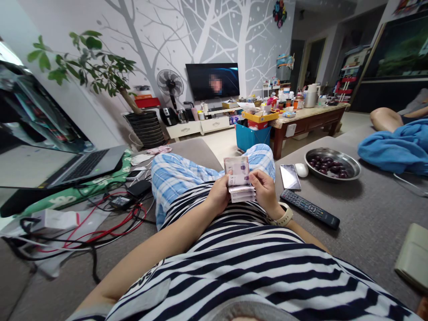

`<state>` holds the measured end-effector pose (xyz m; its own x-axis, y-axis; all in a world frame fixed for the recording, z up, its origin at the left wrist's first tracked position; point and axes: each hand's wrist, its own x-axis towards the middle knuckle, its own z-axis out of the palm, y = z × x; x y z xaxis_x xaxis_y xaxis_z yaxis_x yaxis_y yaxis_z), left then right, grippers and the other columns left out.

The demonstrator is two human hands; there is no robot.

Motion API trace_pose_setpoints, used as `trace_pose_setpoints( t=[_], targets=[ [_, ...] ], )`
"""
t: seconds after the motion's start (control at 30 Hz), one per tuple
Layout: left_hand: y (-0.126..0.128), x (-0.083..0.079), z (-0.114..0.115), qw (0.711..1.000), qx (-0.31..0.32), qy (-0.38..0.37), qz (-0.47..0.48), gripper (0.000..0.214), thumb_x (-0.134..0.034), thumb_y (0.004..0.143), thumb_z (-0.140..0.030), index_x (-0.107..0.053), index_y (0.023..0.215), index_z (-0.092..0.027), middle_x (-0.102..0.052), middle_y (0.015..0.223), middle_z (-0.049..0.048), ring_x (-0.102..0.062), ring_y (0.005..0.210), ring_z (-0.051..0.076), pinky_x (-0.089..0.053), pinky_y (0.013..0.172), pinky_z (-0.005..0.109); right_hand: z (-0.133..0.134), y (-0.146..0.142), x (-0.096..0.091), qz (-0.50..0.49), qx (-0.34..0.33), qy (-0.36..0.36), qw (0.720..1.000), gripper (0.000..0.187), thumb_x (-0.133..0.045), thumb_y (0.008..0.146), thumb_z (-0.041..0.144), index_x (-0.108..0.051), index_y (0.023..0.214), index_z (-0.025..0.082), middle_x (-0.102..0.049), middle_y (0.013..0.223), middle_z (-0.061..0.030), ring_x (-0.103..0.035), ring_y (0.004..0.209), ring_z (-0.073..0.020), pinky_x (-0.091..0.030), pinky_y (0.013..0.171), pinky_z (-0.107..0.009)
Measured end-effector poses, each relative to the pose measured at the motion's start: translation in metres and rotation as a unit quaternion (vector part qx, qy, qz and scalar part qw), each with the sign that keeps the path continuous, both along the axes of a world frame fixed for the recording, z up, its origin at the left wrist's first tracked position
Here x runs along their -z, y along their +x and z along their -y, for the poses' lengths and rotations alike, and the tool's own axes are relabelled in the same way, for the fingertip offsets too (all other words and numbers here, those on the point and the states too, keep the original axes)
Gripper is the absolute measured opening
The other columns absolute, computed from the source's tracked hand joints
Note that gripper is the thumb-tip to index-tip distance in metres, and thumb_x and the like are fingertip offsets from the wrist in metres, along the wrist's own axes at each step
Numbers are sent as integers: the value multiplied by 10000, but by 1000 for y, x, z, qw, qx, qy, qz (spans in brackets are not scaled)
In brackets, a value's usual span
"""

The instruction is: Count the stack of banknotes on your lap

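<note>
Head camera view: the stack of banknotes [241,192] sits just above the middle of the frame, held over my lap between both hands, in front of my plaid-trousered knees [174,174]. Its long axis runs across the picture from left to right, and the notes lie roughly flat. The top banknote [237,170] is lifted upright from the pile with its pinkish-purple face towards me. There is printing on it, but it is too small to read with certainty.

My left hand [220,195] is closed on the stack's left end, thumb on top near the raised note. My right hand [265,188] grips the right end, fingers curled under and thumb over the edge. Both forearms come up from the bottom of the frame over my striped shirt [254,267], and a pale watch [284,217] is on my right wrist.

Right of centre on the grey cushion lie a black remote control [310,209], a phone [290,176], a white mouse [302,170] and a metal bowl [355,172] of dark fruit. A laptop [87,165] is at mid left.
</note>
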<state>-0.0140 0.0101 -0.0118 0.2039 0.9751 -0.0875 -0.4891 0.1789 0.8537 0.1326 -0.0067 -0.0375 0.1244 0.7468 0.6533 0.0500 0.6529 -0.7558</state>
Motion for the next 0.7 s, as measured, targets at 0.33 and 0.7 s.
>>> trace_pose_setpoints(
  t=[0.33,0.7],
  targets=[
    [4,-7,4,1000,-27,5,-14,179,-651,876,-239,-725,911,-81,-787,858,138,-757,870,285,-585,909,424,2,-1,-1,-22,-24,1,999,475,-566,949,541,-610,617,203,-566,595,-3,-465,566,-141,-375,599,-303],
    [2,-8,5,998,-20,28,-46,144,-687,777,-137,-748,901,-98,-786,851,110,-733,779,225,-585,831,352,-3,-2,-2,-57,25,-67,996,397,-693,841,501,-520,635,208,-460,592,49,-396,570,-118,-333,562,-278]
  ],
)
